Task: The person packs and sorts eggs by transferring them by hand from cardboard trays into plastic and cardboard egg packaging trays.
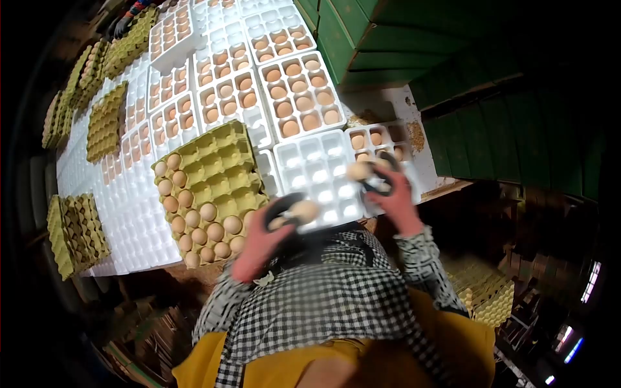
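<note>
Red gloves with black fingers cover both hands. My left hand (pixel 275 223) is closed around brown eggs (pixel 304 211), between the yellow-green egg tray (pixel 223 155) and a white foam tray (pixel 317 171) with bare compartments. That egg tray holds several eggs along its left side and near edge. My right hand (pixel 388 187) grips an egg (pixel 359 171) above the right side of the white tray, beside a partly filled foam tray (pixel 394 129). Motion blurs the fingers and the held eggs, so their exact number is unclear.
Foam trays with eggs (pixel 301 94) lie farther back. More yellow-green trays (pixel 107 123) stand at the left, some stacked. Green boxes (pixel 388 39) rise at the back right. Another person's gloved hand (pixel 121 27) shows at the top left.
</note>
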Available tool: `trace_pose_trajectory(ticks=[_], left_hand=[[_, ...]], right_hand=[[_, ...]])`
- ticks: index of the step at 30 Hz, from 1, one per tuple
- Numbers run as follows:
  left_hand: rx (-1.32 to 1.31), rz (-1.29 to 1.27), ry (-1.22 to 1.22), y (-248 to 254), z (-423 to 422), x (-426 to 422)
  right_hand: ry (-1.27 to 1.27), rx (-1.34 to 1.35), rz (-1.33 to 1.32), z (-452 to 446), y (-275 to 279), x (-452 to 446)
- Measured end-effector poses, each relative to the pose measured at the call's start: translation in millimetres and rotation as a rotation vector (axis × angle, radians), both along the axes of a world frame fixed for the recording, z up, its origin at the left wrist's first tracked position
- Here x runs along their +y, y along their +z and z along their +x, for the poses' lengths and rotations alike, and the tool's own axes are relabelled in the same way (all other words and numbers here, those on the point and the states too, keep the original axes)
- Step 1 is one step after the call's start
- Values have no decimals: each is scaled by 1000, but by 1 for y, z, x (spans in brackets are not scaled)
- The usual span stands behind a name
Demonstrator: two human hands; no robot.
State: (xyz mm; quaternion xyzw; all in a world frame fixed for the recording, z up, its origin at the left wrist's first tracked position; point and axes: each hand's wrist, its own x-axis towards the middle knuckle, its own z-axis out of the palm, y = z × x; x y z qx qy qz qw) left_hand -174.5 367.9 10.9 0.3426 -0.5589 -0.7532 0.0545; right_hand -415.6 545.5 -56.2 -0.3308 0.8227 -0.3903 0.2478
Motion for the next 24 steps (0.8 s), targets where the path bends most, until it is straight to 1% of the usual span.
trace_pose_trajectory(ticks=[1,2,3,5,8,11,12,13,14,15,16,17,19,21,22,23,24], left_hand=[[-7,-179,-91,-27,-31,18],[-18,-351,-183,-45,-64,35],[-24,-528,-280,-63,-95,49],[-206,-817,-423,-98,-145,72],[-388,-945,-514,-112,-171,83],[-30,-889,-280,-116,-158,104],[60,-880,-380,-127,-156,112],[165,-1132,-463,-142,-157,118],[160,-1132,-597,-158,-160,123],[149,-1300,-651,-174,-160,126],[161,-1396,-635,-189,-155,128],[152,-1421,-623,-174,-150,122],[210,-1251,-448,-124,-132,107],[173,-1223,-270,-77,-97,72],[140,-1293,-140,-69,-71,46],[1,-1365,-28,-38,-43,13],[-75,-1474,126,-39,-7,-29]], right_hand=[[-54,48,41,-30,-14,31],[4,220,125,-49,-15,49],[56,262,176,-62,-33,65],[190,330,406,-74,-46,70],[91,309,186,-73,-45,76],[-23,338,-136,-66,-77,107],[-6,348,-178,-60,-91,115],[-15,414,-95,-55,-106,122],[-14,479,-24,-52,-122,125],[-5,541,37,-49,-133,124],[-27,547,-19,-51,-134,123],[-47,546,-74,-51,-130,118],[-216,471,-158,-40,-104,98],[-28,392,-257,-30,-53,57],[37,297,-253,-20,-46,39],[67,96,-321,-5,-52,19],[216,135,-314,14,-41,-4]])
